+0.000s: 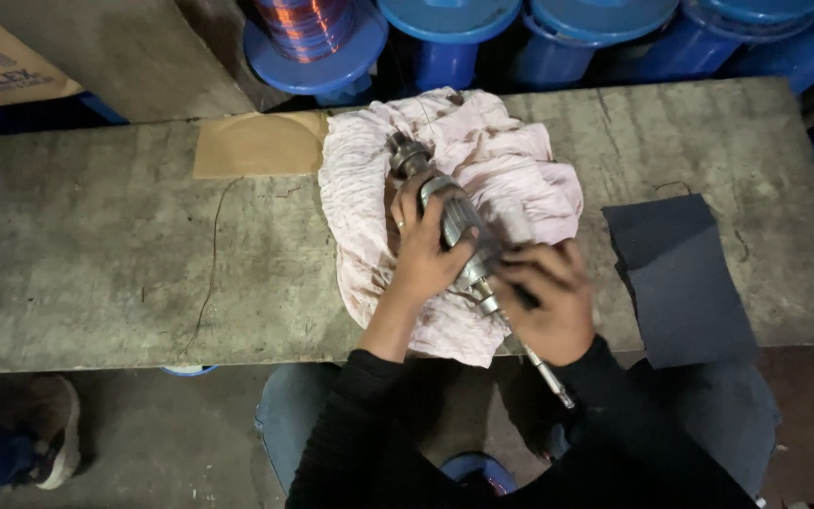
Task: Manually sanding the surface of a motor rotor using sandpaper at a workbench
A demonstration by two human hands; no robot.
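A metal motor rotor with a long shaft (452, 219) lies at a slant on a crumpled pale pink cloth (520, 174) on a worn grey workbench (96, 245). My left hand (421, 250) grips the rotor's laminated body from the left; a ring shows on one finger. My right hand (548, 297) is closed over the lower end of the rotor, pressing a small dark piece against it; the hand is blurred. The shaft's thin end (553, 382) sticks out past the bench edge toward my lap.
A dark grey abrasive sheet (680, 278) lies at the right, overhanging the front edge. A brown paper piece (256, 143) sits at the back left. Blue spools (445, 28), one with copper wire (308, 28), stand behind the bench. A shoe (54, 434) is on the floor at left.
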